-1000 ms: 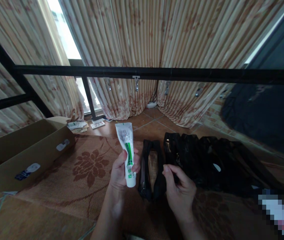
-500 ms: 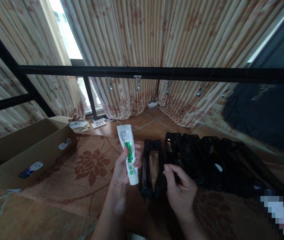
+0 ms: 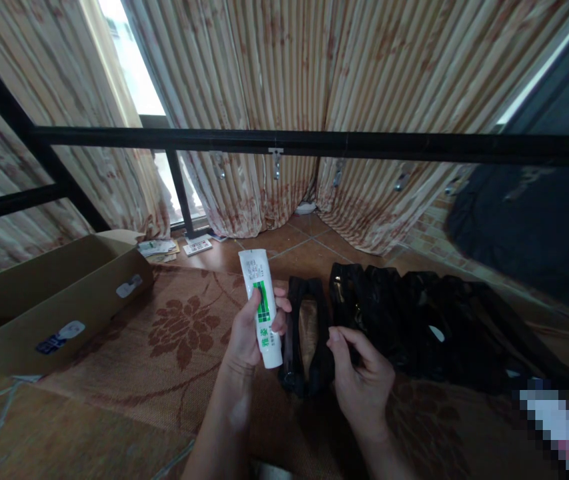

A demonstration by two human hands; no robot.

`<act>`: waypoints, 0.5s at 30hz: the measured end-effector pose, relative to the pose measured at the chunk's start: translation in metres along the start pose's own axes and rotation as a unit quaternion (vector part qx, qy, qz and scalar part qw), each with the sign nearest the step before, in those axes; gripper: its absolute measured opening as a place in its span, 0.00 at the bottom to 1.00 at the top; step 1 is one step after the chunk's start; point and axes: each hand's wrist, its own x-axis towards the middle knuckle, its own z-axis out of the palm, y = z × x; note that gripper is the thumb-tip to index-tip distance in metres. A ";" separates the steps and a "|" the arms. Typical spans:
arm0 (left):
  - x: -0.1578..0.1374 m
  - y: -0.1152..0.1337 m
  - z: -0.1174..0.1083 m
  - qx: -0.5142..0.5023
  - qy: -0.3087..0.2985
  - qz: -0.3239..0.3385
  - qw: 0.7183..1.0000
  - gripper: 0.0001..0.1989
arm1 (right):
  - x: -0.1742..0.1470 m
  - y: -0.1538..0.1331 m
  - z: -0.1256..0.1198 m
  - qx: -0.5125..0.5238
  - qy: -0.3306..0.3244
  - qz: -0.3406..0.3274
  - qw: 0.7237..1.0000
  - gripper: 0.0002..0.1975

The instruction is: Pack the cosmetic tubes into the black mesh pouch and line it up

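My left hand (image 3: 244, 330) is wrapped round a white toothpaste-like tube (image 3: 263, 307) with green blocks and green lettering. The tube stands nearly upright, its cap end pointing down. Just right of it, a narrow black pouch (image 3: 320, 363) lies open on the rug, with a brownish surface showing through its middle. Thumb and forefinger of my right hand (image 3: 361, 377) pinch together at that pouch's right edge. Beyond my right hand, several more black bags (image 3: 414, 320) lie packed side by side.
An open cardboard box (image 3: 104, 300) sits at the left on the patterned rug (image 3: 184, 333). A black metal rail (image 3: 304, 143) with small hooks crosses ahead, before the striped curtains (image 3: 264, 80). Papers (image 3: 157, 248) lie on the tiles. A blurred-out patch (image 3: 561, 427) covers the lower right.
My left hand has shifted slightly right with the tube and turned its printed face more toward me. My right hand stays at the pouch's edge.
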 end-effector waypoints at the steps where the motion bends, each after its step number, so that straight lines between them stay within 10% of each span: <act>1: 0.000 0.000 0.000 0.001 0.002 -0.003 1.000 0.18 | 0.000 0.000 0.000 0.000 0.002 0.002 1.000 0.07; 15: 0.002 0.003 0.002 0.003 0.042 0.001 0.999 0.26 | 0.000 -0.001 -0.001 0.002 -0.006 0.012 1.000 0.07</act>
